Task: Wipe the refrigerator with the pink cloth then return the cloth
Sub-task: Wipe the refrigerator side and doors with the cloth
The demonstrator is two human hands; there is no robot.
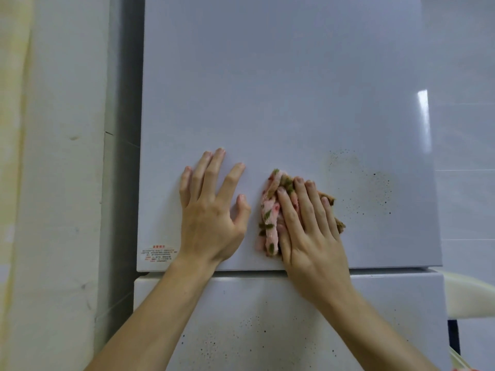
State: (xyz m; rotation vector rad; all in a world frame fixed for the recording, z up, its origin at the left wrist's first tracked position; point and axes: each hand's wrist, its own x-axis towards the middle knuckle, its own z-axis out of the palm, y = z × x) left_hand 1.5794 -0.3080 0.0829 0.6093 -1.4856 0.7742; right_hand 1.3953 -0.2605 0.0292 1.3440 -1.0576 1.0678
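The right hand [310,231] pressed a crumpled, fuzzy pink cloth [270,226] with straight fingers [308,204] against the glossy refrigerator [294,89]; the left hand [211,210] lay splayed flat.

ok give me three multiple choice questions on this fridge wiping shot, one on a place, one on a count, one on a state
1. Where are the dark specks on the upper refrigerator door relative to the pink cloth?
A. left of it
B. right of it
C. hidden under it

2. How many hands are on the cloth?
A. none
B. one
C. two

3. How does the left hand lie?
A. flat on the door, fingers spread
B. curled in a fist
C. wrapped round a handle

Answers:
1 B, the specks sit to the right of the cloth.
2 B, only the right hand presses on it.
3 A, its straight fingers fan out on the door.
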